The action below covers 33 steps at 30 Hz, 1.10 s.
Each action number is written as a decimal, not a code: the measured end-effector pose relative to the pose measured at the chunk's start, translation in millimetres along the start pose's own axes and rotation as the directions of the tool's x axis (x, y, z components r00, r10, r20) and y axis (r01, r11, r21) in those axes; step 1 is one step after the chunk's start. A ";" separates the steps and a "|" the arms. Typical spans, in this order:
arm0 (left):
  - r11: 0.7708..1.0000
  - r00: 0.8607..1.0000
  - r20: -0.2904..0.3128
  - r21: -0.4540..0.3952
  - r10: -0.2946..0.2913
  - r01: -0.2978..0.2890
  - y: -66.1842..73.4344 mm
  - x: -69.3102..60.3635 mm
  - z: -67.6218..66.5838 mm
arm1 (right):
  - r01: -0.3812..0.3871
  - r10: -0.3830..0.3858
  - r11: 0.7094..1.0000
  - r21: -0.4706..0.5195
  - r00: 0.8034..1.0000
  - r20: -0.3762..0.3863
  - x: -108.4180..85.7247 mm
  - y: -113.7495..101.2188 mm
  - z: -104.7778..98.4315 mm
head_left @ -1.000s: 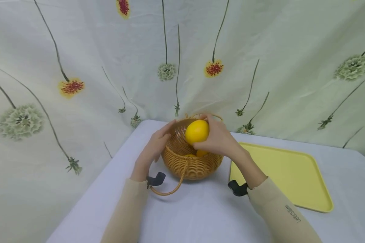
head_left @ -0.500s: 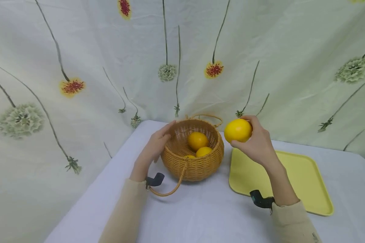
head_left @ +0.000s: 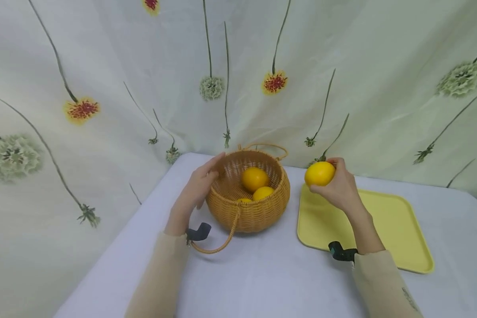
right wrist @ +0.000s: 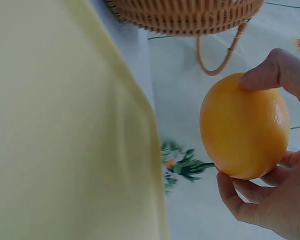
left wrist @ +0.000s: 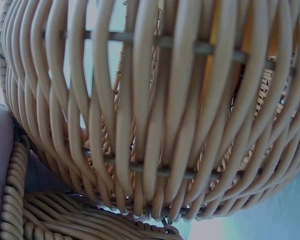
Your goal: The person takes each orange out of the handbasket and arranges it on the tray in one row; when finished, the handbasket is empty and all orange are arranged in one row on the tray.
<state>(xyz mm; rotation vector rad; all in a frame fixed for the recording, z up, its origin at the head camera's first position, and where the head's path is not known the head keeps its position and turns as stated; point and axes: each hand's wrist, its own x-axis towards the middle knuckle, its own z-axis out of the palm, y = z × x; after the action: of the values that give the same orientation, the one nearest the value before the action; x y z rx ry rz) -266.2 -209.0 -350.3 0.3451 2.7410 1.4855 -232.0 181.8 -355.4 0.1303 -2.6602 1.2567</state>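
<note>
My right hand (head_left: 341,187) holds a yellow-orange fruit (head_left: 319,173) above the back left part of the yellow tray (head_left: 385,221). In the right wrist view, thumb and fingers grip the fruit (right wrist: 244,126) from both sides, and the tray (right wrist: 75,130) lies beside it. My left hand (head_left: 196,187) rests with extended fingers against the left rim of the wicker basket (head_left: 254,216). Inside the basket are an orange fruit (head_left: 255,178), a yellow one (head_left: 263,193) and part of another (head_left: 244,200). The left wrist view is filled by the basket's weave (left wrist: 160,110).
One basket handle (head_left: 222,247) hangs down to the table beside my left wrist, and the other (head_left: 268,145) leans back toward the curtain. A flower-patterned curtain (head_left: 175,57) stands behind the white-covered table (head_left: 262,274).
My right hand has lifted the fruit out of the basket and carried it right, over the tray. My left hand remains at the basket's rim. The head view has shifted slightly.
</note>
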 end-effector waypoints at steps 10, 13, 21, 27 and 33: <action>1.000 1.000 -0.009 0.005 0.009 -0.009 -2.2 0.5 1.3 | 0.047 -0.032 0.992 -0.120 0.992 0.126 5.5 26.6 17.8; 1.000 1.000 -0.018 0.000 0.026 -0.026 -2.8 -0.1 1.6 | 0.054 -0.031 0.989 -0.136 0.985 0.168 5.7 31.1 20.7; 1.000 1.000 -0.020 -0.004 0.010 -0.010 -1.5 -0.8 2.7 | 0.051 -0.045 0.995 -0.081 0.996 0.081 5.2 34.9 28.9; 1.000 1.000 -0.018 -0.013 0.016 -0.016 -0.9 -0.7 2.9 | 0.058 -0.056 0.997 -0.050 0.998 0.039 3.9 37.1 32.4; 1.000 1.000 -0.014 -0.015 0.005 -0.005 -1.0 -0.6 3.0 | 0.046 -0.043 0.998 -0.034 0.994 0.104 5.0 38.2 30.0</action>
<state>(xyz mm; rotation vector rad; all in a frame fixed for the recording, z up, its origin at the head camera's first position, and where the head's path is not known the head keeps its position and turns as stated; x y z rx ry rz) -265.5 -207.1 -352.8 0.3433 2.7405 1.5146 -247.3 183.0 -401.7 0.2545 -2.7493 1.2187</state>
